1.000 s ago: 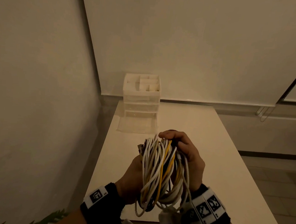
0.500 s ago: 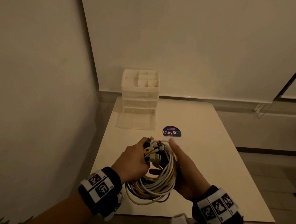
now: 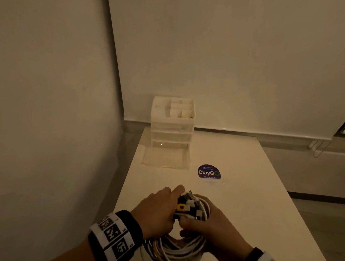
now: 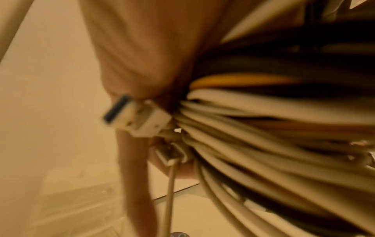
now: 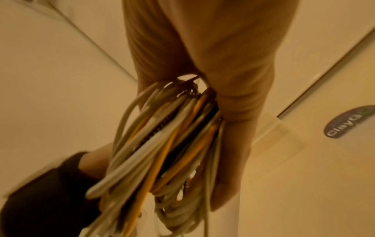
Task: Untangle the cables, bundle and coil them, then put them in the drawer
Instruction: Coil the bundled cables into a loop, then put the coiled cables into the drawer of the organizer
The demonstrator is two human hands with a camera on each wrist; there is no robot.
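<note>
A coil of white, yellow and dark cables lies low over the near part of the white table, with its plugs bunched at the top. My left hand grips the coil from the left, fingers curled round the strands beside a white USB plug. My right hand holds the coil from the right, thumb across the strands. A clear plastic drawer unit stands at the table's far left; its bottom drawer is pulled out.
A round purple ClayGo sticker lies on the table right of the pulled-out drawer. A wall runs close along the table's left side and another behind it. The table's right edge drops to a tiled floor.
The coil has come down from upright in front of me to lie low and flat near the table. Both hands have kept hold of it, and my view has moved forward.
</note>
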